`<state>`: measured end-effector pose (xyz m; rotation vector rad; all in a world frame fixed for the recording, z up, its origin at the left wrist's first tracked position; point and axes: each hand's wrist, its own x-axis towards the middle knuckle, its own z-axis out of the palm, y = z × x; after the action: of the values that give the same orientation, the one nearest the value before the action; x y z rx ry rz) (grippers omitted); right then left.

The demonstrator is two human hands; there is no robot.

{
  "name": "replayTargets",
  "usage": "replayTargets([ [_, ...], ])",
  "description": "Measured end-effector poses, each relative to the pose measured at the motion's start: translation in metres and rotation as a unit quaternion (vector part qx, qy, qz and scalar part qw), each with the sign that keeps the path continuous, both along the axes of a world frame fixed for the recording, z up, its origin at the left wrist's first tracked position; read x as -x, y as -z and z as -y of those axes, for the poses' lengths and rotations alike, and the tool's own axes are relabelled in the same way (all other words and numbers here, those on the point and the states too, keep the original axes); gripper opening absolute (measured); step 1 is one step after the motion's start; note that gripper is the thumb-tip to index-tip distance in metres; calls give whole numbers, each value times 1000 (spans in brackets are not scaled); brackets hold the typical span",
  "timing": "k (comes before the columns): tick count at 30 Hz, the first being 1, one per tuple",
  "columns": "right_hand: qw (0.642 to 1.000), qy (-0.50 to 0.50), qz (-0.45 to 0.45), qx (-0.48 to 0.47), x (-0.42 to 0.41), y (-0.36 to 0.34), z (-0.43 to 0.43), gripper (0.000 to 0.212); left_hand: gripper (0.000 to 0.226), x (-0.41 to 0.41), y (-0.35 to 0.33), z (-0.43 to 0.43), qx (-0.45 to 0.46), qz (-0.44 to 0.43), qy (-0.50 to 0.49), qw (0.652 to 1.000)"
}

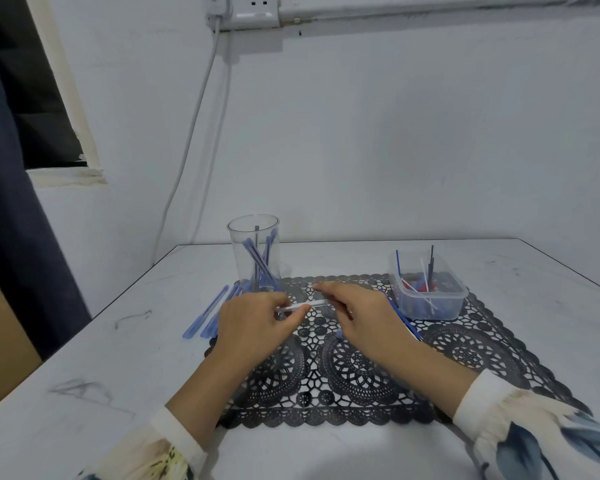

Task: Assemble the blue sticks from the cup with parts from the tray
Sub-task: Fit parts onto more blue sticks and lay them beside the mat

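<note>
Your left grip (253,327) pinches a thin white rod (312,304) between thumb and fingertips, holding it just above the middle of the black lace mat (465,348). Your right grip (361,317) reaches in from the right with its fingers stretched over the rod's other end. The frame is blurred there, so I cannot tell whether it grasps the rod or only covers it. A blue stick (404,322) runs slantwise under your right wrist, and a small blue tip (338,332) shows beneath the thumb.

The clear cup (253,237) stands upright at the mat's far left corner, toward the far edge of the worktop (118,358), with several blue sticks (257,261) leaning inside it. More blue sticks (207,313) lie flat on the bare worktop just off the mat's left edge, near your left grip.

The tray (430,303) — a clear plastic tub — sits on the mat's far right corner, well apart from the cup. It holds a jumble of red, white, blue and dark parts, and a few thin pieces stick up past its rim.
</note>
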<state>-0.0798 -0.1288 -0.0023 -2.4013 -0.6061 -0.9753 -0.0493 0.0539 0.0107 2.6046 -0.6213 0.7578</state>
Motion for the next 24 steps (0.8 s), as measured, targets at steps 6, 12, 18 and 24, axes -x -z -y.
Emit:
replayTargets([
  [6,995,-8,-64,-77,3,-2,-3,41,48,-2,1,0,-2,13,-6,1000],
  [12,964,-8,-159,-213,2,-8,-3,43,46,-2,1,-1,-10,-5,-14,1000],
  [18,957,84,-214,-174,1,-14,6,30,44,-4,1,-2,-8,-8,-20,1000],
  [24,934,92,-340,51,2,-10,3,23,45,-4,1,-4,4,-14,-23,1000],
])
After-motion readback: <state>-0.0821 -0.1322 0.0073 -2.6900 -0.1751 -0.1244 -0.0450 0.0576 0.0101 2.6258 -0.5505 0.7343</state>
